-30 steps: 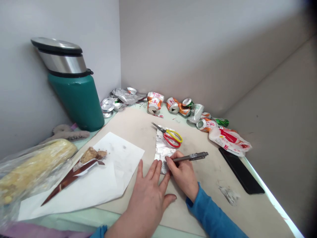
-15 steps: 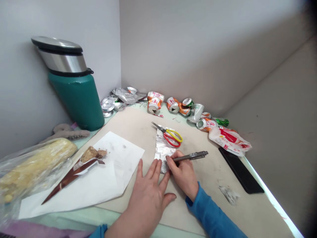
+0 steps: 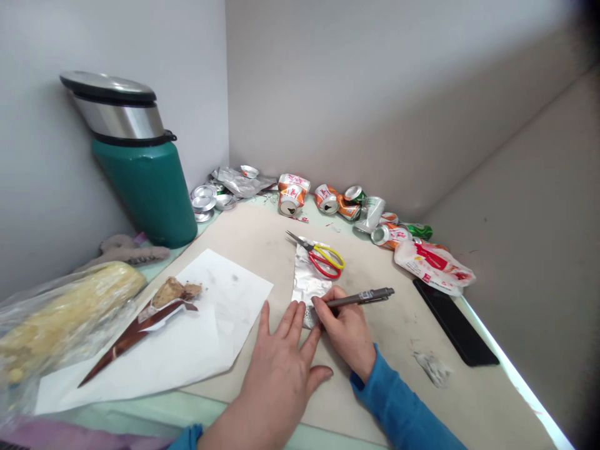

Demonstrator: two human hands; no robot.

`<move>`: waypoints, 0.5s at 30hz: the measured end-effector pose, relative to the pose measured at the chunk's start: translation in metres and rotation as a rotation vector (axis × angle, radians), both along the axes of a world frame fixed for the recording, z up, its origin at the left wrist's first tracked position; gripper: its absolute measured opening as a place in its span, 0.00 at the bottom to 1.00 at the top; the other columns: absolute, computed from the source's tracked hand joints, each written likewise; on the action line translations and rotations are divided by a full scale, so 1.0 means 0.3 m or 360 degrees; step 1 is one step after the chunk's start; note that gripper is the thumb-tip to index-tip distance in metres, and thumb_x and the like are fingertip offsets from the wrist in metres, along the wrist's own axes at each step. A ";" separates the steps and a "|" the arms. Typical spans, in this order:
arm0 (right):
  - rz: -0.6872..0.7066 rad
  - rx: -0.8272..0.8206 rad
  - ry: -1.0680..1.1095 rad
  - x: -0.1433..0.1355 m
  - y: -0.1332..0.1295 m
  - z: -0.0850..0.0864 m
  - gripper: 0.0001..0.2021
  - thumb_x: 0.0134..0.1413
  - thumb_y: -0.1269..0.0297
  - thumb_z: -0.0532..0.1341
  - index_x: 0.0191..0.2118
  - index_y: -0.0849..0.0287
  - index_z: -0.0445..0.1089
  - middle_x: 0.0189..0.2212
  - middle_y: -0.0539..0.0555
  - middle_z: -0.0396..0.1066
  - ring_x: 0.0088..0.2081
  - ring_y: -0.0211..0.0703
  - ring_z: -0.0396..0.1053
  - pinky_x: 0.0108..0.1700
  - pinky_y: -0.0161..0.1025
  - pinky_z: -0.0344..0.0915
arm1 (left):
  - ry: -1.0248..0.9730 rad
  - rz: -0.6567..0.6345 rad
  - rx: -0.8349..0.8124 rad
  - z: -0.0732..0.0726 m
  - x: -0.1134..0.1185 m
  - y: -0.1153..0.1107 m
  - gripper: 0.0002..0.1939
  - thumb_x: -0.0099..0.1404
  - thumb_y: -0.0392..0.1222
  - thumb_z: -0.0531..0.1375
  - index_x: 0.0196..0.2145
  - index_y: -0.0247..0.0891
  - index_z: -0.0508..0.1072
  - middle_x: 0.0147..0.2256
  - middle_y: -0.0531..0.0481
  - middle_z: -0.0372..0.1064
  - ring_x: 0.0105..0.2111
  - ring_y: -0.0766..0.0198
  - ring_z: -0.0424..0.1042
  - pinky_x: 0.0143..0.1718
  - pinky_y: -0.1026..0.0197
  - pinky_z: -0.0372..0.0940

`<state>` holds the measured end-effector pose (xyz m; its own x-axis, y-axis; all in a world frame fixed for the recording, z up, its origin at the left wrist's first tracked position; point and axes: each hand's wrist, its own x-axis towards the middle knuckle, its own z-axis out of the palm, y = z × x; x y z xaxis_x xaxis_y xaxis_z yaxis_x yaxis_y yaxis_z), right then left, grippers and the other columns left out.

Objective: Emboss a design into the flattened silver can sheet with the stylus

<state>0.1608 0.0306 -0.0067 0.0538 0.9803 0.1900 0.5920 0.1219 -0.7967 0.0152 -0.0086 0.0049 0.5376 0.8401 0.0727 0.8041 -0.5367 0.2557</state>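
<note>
A strip of silvery metal sheet [image 3: 309,284] lies on the beige mat, its near end covered with small dimples. My left hand [image 3: 284,359] rests flat with fingers spread, its fingertips at the strip's near edge. Wrapped round a dark grey pen [image 3: 360,297], my right hand [image 3: 347,328] leans on the strip's near right edge; the pen's tip is hidden behind the fingers. Scissors with red and yellow handles [image 3: 327,261] lie across the strip's far end, blades pointing to the far left.
Crushed cans [image 3: 293,195] and metal scraps [image 3: 241,182] line the back. At left are a green bottle [image 3: 149,194], white paper [image 3: 187,356] with a brown wrapped food piece [image 3: 169,291], and a bagged yellow item [image 3: 70,312]. A black phone [image 3: 457,325] lies at right.
The pen and my right hand have shifted very slightly. My left hand keeps its place on the strip.
</note>
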 end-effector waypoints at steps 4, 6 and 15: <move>-0.0105 0.0041 0.0193 0.008 -0.002 -0.014 0.13 0.56 0.57 0.57 0.24 0.56 0.59 0.16 0.44 0.58 0.21 0.37 0.59 0.27 0.34 0.58 | 0.0019 -0.0001 0.0014 0.000 0.002 0.002 0.28 0.65 0.59 0.49 0.56 0.41 0.64 0.60 0.32 0.51 0.62 0.47 0.50 0.57 0.29 0.42; -0.0132 0.0049 0.0182 0.009 -0.005 -0.016 0.13 0.56 0.57 0.57 0.24 0.55 0.59 0.16 0.44 0.58 0.21 0.38 0.59 0.27 0.34 0.58 | 0.0026 0.0002 0.0026 -0.002 0.002 0.003 0.28 0.65 0.59 0.49 0.56 0.41 0.64 0.60 0.32 0.51 0.62 0.47 0.50 0.57 0.29 0.42; -0.0032 -0.0009 0.0000 -0.003 -0.013 0.006 0.12 0.58 0.57 0.56 0.25 0.55 0.60 0.19 0.46 0.62 0.24 0.40 0.63 0.28 0.36 0.59 | 0.0021 0.0000 0.0017 -0.003 0.004 -0.003 0.28 0.65 0.58 0.50 0.56 0.40 0.64 0.60 0.32 0.50 0.61 0.47 0.50 0.57 0.29 0.41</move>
<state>0.1599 0.0267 -0.0048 0.0735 0.9801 0.1844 0.5944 0.1054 -0.7972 0.0164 -0.0096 0.0041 0.5385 0.8394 0.0745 0.8075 -0.5392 0.2392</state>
